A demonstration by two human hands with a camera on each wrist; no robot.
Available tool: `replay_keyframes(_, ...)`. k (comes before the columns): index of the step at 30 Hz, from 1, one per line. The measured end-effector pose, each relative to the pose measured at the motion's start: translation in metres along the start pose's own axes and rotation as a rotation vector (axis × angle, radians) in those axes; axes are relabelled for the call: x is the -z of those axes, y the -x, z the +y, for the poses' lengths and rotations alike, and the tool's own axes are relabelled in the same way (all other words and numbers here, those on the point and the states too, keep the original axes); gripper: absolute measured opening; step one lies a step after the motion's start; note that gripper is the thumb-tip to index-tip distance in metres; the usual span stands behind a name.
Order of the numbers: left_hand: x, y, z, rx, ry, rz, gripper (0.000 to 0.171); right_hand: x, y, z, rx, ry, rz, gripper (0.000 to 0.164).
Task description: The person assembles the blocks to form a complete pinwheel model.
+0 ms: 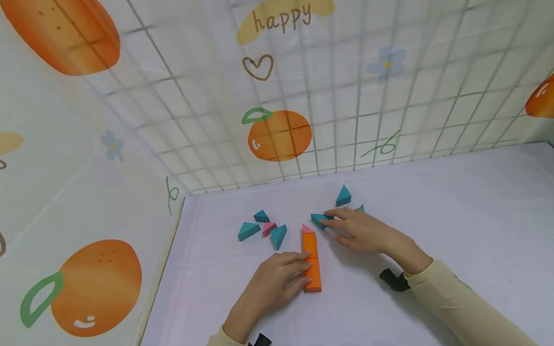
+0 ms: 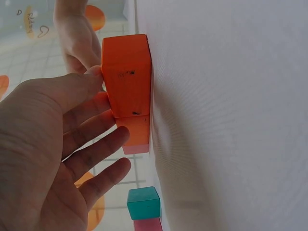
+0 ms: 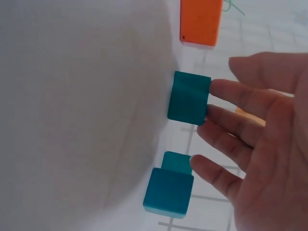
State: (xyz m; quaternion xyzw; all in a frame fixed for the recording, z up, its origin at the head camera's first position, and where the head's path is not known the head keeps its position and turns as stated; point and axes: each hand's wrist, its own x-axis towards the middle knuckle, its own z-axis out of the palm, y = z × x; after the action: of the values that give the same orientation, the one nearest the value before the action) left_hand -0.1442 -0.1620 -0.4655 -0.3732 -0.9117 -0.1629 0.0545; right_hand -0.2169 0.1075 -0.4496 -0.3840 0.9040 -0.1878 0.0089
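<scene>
Two orange blocks (image 1: 310, 244) lie end to end on the table, and a small pink triangular block (image 1: 306, 228) sits at their far end. My left hand (image 1: 275, 277) is beside them, its spread fingertips at their left side; in the left wrist view the thumb (image 2: 86, 86) meets the nearer orange block (image 2: 127, 82). My right hand (image 1: 366, 230) reaches over a teal triangular block (image 1: 318, 220), with extended fingertips right at its top in the right wrist view. Another teal triangular block (image 1: 343, 196) stands beyond that hand, and one more (image 1: 361, 208) is mostly hidden behind it.
Left of the orange row lies a loose group: a pink triangular block (image 1: 269, 229) among teal ones (image 1: 248, 231). A patterned curtain (image 1: 277, 89) rises behind the white table (image 1: 471, 210). Black straps with mounts (image 1: 394, 281) sit on both wrists.
</scene>
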Motion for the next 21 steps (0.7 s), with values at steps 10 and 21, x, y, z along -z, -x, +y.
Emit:
replay_keyframes(10, 0.0003, -0.0005, -0.0009, -0.010, -0.003, -0.001, 0.032, -0.0055, -0.0020, -0.0034, 0.026, 0.016, 0.022, 0.045)
replay_keyframes(21, -0.0003, -0.0003, -0.0006, -0.019, -0.015, 0.011, 0.032, -0.0052, -0.0036, -0.0095, 0.020, 0.013, -0.001, 0.044)
